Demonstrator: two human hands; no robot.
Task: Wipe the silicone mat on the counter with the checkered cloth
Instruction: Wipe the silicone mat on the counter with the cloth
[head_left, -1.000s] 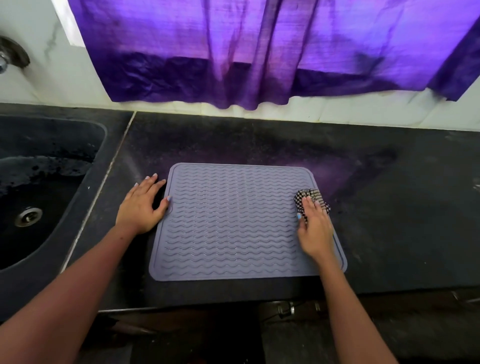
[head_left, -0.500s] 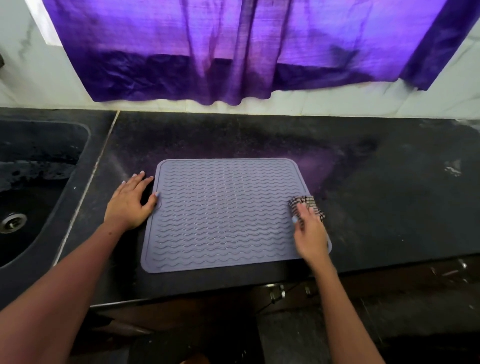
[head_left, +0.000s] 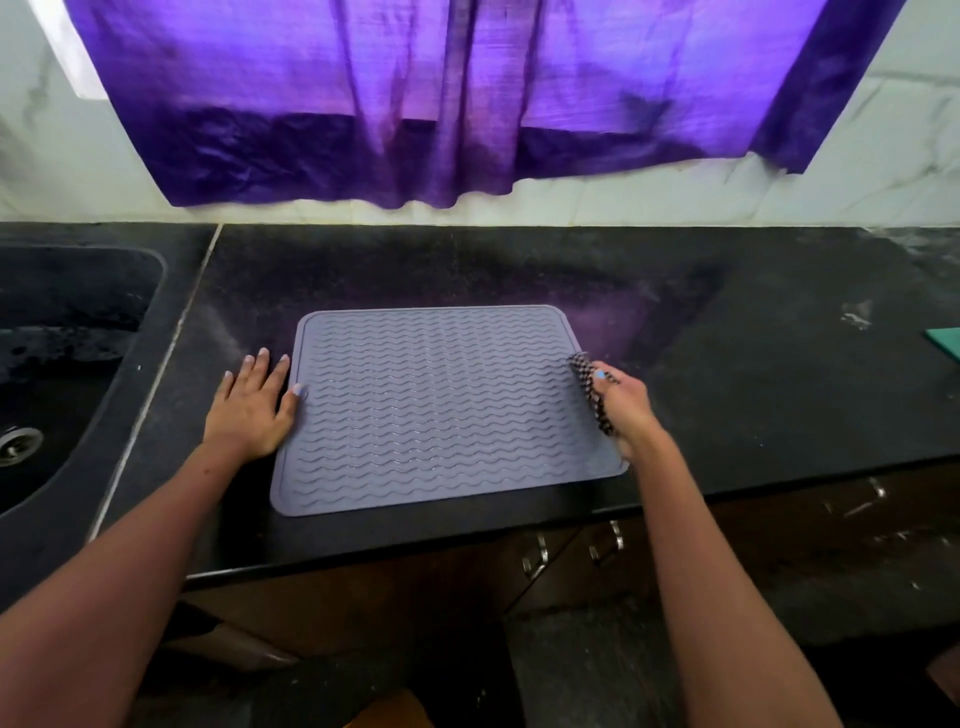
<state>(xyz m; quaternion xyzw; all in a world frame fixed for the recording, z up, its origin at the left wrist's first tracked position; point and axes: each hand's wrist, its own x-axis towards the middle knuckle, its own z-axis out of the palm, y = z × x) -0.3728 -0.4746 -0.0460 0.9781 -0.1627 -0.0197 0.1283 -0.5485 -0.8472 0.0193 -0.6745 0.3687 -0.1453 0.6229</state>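
A purple curtain (head_left: 467, 93) hangs over the pale tiled wall behind a dark stone worktop (head_left: 727, 374), with a black sink (head_left: 67, 364) sunk into its left end and its drain visible at the edge of view. The silicone mat (head_left: 441, 405), grey with wavy ribs, lies flat on the worktop near the front edge, its near corners close to the drop above the cabinet handles (head_left: 571, 553). The left hand (head_left: 254, 405) lies spread and flat on the worktop just beside the mat's left edge, the thumb tip touching that edge, apparently to steady it. The right hand (head_left: 623, 410) sits at the mat's right edge with its fingers curled round the checkered cloth (head_left: 589, 387), which is bunched into a narrow wad and looks partly lifted; whether it is in contact with the mat cannot be confirmed. A green item (head_left: 948, 340) shows at the far right edge, well apart. Assessment of risk: the bracing hand bears mostly on the worktop, not the mat, so a firm stroke toward the left could slide or buckle the mat. A tightly bunched cloth gives little contact and may skip over the ribs, leaving the grooves unwiped. Strokes toward the person could drag the mat over the front edge.
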